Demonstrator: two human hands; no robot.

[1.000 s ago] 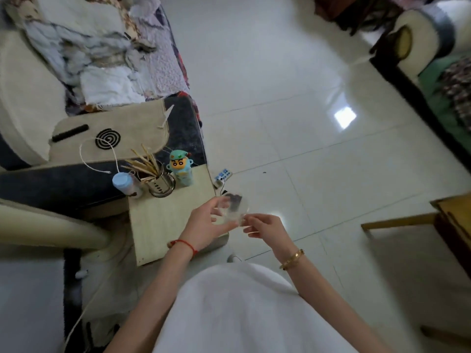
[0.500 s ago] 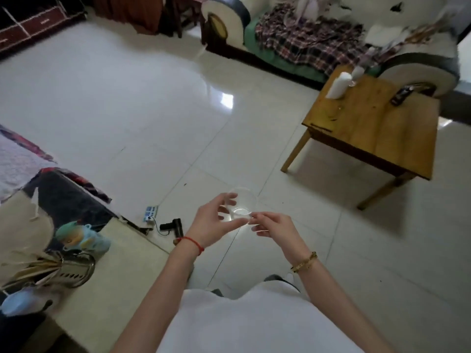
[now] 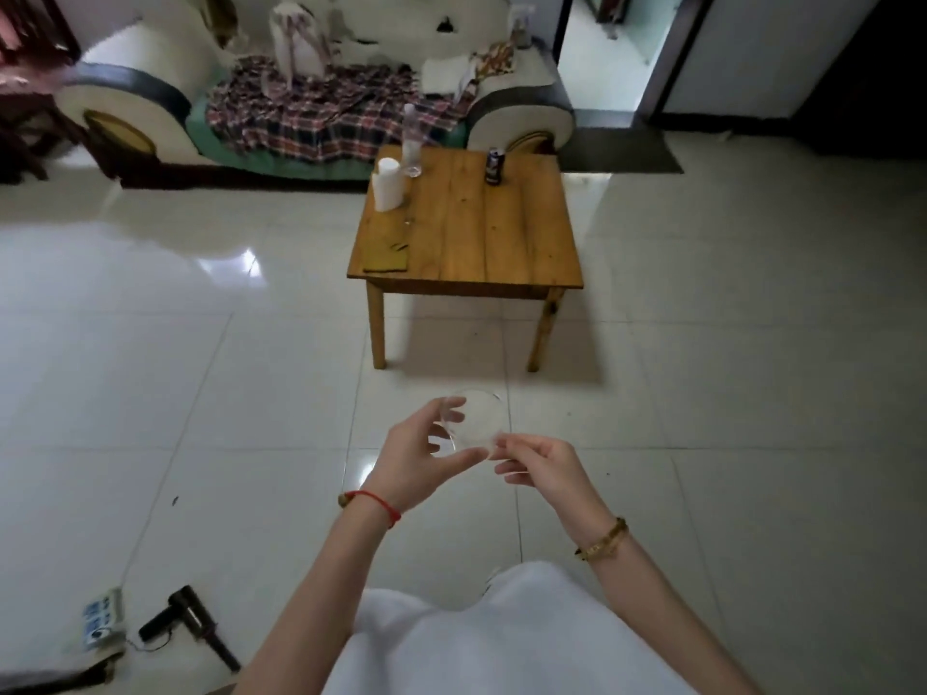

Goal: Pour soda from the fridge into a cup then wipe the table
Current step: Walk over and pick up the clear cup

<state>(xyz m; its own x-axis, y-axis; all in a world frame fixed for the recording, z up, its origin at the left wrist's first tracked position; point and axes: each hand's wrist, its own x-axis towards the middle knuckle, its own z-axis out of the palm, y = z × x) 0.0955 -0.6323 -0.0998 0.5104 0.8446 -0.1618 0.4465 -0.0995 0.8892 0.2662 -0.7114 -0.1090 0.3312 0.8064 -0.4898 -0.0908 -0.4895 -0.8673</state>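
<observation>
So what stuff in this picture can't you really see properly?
- Clear cup, head view: see-through against the pale floor, and the left hand and right hand cover its sides. Whether anything is in it is unclear.
- Can on the wooden table: too small to read the label.
- Plastic bottle: far away, its fill level is unclear.
- Fridge: not in view.
- Hair dryer: its cord runs off the bottom edge.
</observation>
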